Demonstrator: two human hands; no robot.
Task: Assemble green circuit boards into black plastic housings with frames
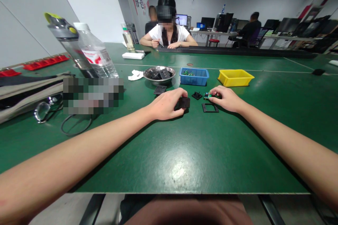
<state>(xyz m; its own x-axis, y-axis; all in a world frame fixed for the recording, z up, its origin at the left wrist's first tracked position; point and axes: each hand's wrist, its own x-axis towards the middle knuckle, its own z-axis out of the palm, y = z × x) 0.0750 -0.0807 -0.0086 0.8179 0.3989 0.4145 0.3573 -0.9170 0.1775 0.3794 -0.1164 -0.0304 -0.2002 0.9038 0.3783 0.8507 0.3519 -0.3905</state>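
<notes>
My left hand [169,104] is closed around a black plastic housing [184,102], just over the green table. The fingers of my right hand [224,98] pinch a small green circuit board [207,95] at its right edge. Between the hands lies a small black plastic part [196,95] with upright prongs. A black rectangular frame [210,108] rests flat below the circuit board. Behind my left hand is a flat black piece [160,90], partly covered by the fingers.
Beyond my hands stand a steel bowl [151,79] of black parts, a blue bin [194,81] with green boards, and a yellow bin [236,78]. Bottles [97,56], a bag [34,91] and a cable [76,133] occupy the left. A co-worker [169,31] sits opposite.
</notes>
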